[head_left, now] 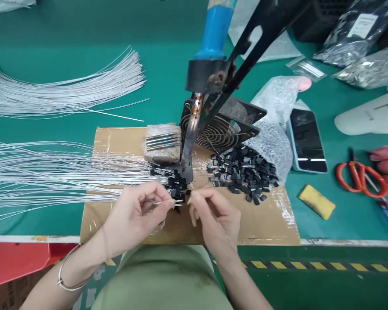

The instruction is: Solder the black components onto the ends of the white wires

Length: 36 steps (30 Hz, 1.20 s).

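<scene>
My left hand [145,211] pinches a thin white wire [179,201], its end pointing right just past the fingertips. My right hand [215,215] is closed, thumb against fingers, on a thin strand that looks like solder wire [192,186]. Both hands are close together below the tip of a soldering iron [187,161], which is clamped upright with a blue handle. Behind my left fingertips lies a cluster of black connectors [176,183] on the ends of many white wires [123,176]. A pile of loose black connectors [245,172] sits to the right.
Cardboard [265,219] covers the work spot. A fan [223,129] and a wrapped block [163,155] bearing metal rods stand behind. Another wire bundle [84,94] lies back left. At right are a phone [307,140], yellow sponge [317,201], orange-handled scissors [358,176] and a white cup [368,114].
</scene>
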{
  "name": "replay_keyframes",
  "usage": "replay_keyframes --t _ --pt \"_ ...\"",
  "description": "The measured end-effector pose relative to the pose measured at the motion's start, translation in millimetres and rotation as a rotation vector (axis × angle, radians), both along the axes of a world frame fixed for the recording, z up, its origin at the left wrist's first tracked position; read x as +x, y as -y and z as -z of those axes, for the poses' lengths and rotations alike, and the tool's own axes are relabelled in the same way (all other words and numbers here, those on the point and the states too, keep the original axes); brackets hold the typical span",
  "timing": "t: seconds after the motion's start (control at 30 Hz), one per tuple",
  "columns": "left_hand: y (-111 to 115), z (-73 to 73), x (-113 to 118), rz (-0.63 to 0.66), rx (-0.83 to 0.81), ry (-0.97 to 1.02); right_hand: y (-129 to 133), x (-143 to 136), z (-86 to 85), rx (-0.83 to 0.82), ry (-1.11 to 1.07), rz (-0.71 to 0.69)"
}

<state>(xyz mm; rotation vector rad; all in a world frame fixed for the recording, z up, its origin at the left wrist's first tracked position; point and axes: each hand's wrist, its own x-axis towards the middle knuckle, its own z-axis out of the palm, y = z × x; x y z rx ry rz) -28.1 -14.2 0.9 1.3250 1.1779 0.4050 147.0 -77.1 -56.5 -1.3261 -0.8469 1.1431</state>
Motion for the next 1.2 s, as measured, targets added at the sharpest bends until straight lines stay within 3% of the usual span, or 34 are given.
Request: replay_keyframes --t 0.07,0.2,0.6,0.93,1.2 --pt "-2 1.4 0 -0.064 -0.009 -0.009 -2 5 -0.6 -0.021 -0.174 0.087" --pt "-2 4.0 -2 -0.109 -0.035 0.002 -2 13 -1.3 -0.011 -0.398 -0.016" --pt "-2 1.4 0 -0.116 0.001 0.035 0 -4 -9.4 -0.018 -0.063 -0.071" --pt "4 6.9 -1 -0.112 0.061 0.104 -4 -15 -8.8 -0.056 -0.316 -0.066" --pt "9 7.4 2 -0.122 0.137 0.046 -5 -14 -5.7 -0.107 -0.444 -0.075"
